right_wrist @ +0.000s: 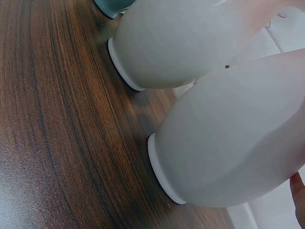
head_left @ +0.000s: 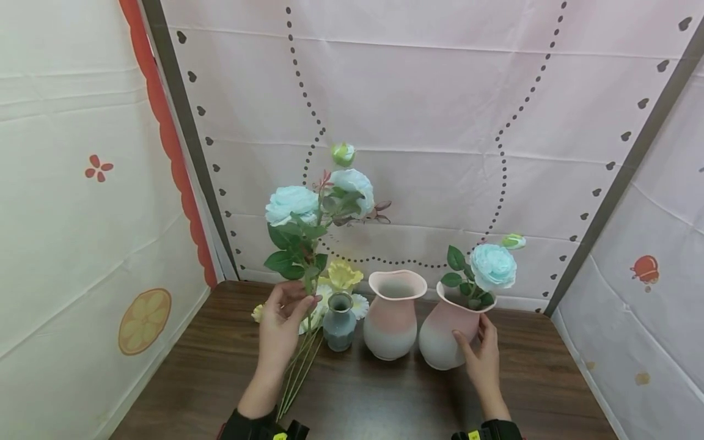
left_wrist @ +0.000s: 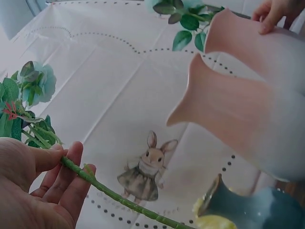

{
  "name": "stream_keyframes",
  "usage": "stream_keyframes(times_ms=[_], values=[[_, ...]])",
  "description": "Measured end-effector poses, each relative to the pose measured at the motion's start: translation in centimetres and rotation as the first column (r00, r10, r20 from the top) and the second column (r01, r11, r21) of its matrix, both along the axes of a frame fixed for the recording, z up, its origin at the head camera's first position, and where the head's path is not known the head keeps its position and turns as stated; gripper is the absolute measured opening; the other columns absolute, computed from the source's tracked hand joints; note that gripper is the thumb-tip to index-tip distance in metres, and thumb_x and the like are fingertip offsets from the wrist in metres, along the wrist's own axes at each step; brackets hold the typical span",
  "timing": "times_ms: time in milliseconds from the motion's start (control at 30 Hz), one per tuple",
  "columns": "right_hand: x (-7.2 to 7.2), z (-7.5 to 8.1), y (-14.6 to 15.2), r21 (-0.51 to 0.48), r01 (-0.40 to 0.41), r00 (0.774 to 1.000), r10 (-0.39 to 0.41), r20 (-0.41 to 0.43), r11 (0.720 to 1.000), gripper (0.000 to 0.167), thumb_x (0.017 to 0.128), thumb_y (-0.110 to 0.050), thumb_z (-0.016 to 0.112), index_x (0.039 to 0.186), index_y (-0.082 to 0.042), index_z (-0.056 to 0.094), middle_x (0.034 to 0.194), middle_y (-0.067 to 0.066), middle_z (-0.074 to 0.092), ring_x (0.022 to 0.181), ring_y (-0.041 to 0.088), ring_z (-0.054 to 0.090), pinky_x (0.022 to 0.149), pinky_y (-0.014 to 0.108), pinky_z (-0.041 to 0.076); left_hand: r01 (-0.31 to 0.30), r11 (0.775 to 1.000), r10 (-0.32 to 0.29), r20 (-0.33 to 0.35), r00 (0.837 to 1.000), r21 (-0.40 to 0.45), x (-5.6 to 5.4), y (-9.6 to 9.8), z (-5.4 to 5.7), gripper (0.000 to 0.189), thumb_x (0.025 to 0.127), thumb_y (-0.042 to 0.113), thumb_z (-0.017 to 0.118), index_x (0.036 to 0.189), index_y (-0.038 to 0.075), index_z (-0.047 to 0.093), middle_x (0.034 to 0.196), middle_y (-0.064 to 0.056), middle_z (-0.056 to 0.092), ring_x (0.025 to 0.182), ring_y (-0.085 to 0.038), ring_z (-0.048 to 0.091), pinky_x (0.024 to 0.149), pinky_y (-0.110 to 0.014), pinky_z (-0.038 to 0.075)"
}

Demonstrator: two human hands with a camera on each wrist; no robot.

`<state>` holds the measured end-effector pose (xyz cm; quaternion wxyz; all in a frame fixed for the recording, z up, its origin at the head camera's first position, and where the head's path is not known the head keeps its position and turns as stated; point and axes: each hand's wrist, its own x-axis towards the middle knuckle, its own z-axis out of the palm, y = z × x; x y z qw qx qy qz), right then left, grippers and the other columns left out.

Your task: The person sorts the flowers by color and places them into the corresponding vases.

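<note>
Pale-blue flower branch (head_left: 309, 233) is upright over the tabletop (head_left: 379, 403), its stem pinched between thumb and fingers of the left hand (head_left: 282, 319); two blooms and a bud up top, lower end of the stem hard to make out. Right hand (head_left: 483, 353) grips the right pink-and-white vase (head_left: 447, 336), thumb on the front, fingers round its right side. That vase stands on the tabletop, second blue flower (head_left: 493, 267) in its mouth. Just left: matching vase (head_left: 390, 329), upright, then a shorter blue-grey vase (head_left: 339, 325). Yellow flower (head_left: 343, 275) shows behind the short one, white flowers (head_left: 360, 307) beside it, thin stems (head_left: 297, 379) running toward the near side. Printed cloth (head_left: 418, 104) hangs behind; left wrist view shows a rabbit print (left_wrist: 143, 176) on it.
</note>
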<state>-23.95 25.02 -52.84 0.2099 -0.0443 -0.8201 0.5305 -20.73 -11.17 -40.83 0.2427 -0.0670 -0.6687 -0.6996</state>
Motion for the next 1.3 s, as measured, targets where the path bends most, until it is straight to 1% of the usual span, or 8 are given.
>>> stream_keyframes(times_ms=[133, 400, 633, 767, 900, 1000, 1167, 1300], values=[[0.0, 0.0, 0.0, 0.0, 0.006, 1.0, -0.006, 0.011, 1.0, 0.075, 0.095, -0.027, 0.069, 0.152, -0.004, 0.026, 0.152, 0.023, 0.035, 0.144, 0.041, 0.034, 0.118, 0.061, 0.029, 0.027, 1.0, -0.027, -0.019, 0.999, -0.005, 0.0, 0.7, 0.5, 0.024, 0.093, -0.006, 0.062, 0.116, -0.008, 0.056, 0.097, -0.002, 0.066, 0.086, -0.006, 0.072, 0.082, -0.021, 0.06], [0.3, 0.2, 0.0, -0.004, 0.001, 1.0, -0.001, 0.011, 1.0, 0.076, 0.095, -0.026, 0.069, 0.152, -0.003, 0.026, 0.152, 0.023, 0.034, 0.145, 0.042, 0.033, 0.118, 0.062, 0.029, 0.121, 0.992, -0.118, -0.071, 0.99, 0.035, -0.4, 2.5, 1.9, 0.023, 0.093, -0.005, 0.062, 0.115, -0.008, 0.055, 0.095, 0.001, 0.063, 0.086, -0.008, 0.073, 0.085, -0.028, 0.06], [0.3, 0.3, 0.0, -0.005, 0.001, 1.0, -0.001, 0.016, 1.0, 0.076, 0.095, -0.027, 0.069, 0.153, -0.003, 0.026, 0.153, 0.023, 0.033, 0.145, 0.042, 0.032, 0.118, 0.061, 0.029, 0.155, 0.988, -0.154, -0.113, 0.982, -0.001, -0.8, 4.5, 3.7, 0.021, 0.093, 0.0, 0.065, 0.112, -0.003, 0.058, 0.097, -0.011, 0.065, 0.087, -0.012, 0.074, 0.082, -0.029, 0.061], [0.3, 0.2, 0.0, -0.009, -0.005, 1.0, 0.005, 0.007, 1.0, 0.075, 0.095, -0.025, 0.069, 0.153, -0.003, 0.026, 0.153, 0.023, 0.034, 0.145, 0.041, 0.033, 0.118, 0.061, 0.029, 0.187, 0.982, -0.187, -0.126, 0.974, -0.013, -1.2, 5.7, 4.9, 0.02, 0.094, 0.0, 0.064, 0.113, -0.002, 0.058, 0.1, -0.019, 0.065, 0.088, -0.01, 0.074, 0.082, -0.027, 0.061], [0.2, 0.0, 0.1, -0.017, -0.012, 1.0, 0.012, -0.002, 1.0, 0.074, 0.095, -0.024, 0.069, 0.152, -0.003, 0.027, 0.152, 0.023, 0.035, 0.144, 0.041, 0.034, 0.117, 0.061, 0.029, 0.244, 0.97, -0.244, -0.15, 0.958, -0.016, -1.9, 7.0, 5.8, 0.022, 0.095, 0.0, 0.062, 0.116, -0.003, 0.055, 0.104, -0.025, 0.062, 0.089, -0.006, 0.072, 0.085, -0.028, 0.06], [0.1, 0.0, 0.1, -0.021, -0.018, 1.0, 0.018, -0.004, 1.0, 0.074, 0.095, -0.024, 0.069, 0.152, -0.003, 0.026, 0.152, 0.023, 0.035, 0.144, 0.041, 0.034, 0.117, 0.062, 0.029, 0.278, 0.96, -0.276, -0.17, 0.946, -0.014, -2.5, 7.9, 6.4, 0.023, 0.096, 0.002, 0.062, 0.117, -0.003, 0.054, 0.105, -0.026, 0.061, 0.09, -0.007, 0.072, 0.087, -0.031, 0.06], [0.2, 0.0, 0.1, -0.02, -0.016, 1.0, 0.016, 0.002, 1.0, 0.074, 0.096, -0.024, 0.068, 0.153, -0.004, 0.026, 0.153, 0.022, 0.034, 0.145, 0.04, 0.033, 0.118, 0.062, 0.028, 0.33, 0.943, -0.319, -0.19, 0.928, 0.029, -3.5, 9.8, 7.6, 0.023, 0.096, 0.0, 0.061, 0.117, -0.004, 0.052, 0.104, -0.023, 0.061, 0.089, -0.007, 0.072, 0.087, -0.031, 0.06], [0.1, 0.0, 0.1, -0.021, -0.011, 1.0, 0.011, 0.002, 1.0, 0.074, 0.096, -0.026, 0.068, 0.153, -0.004, 0.026, 0.153, 0.022, 0.034, 0.144, 0.041, 0.033, 0.118, 0.062, 0.028, 0.354, 0.934, -0.34, -0.205, 0.918, 0.035, -4.2, 11.4, 8.5, 0.023, 0.096, 0.0, 0.061, 0.117, -0.004, 0.052, 0.104, -0.02, 0.063, 0.088, -0.002, 0.071, 0.085, -0.027, 0.06]])
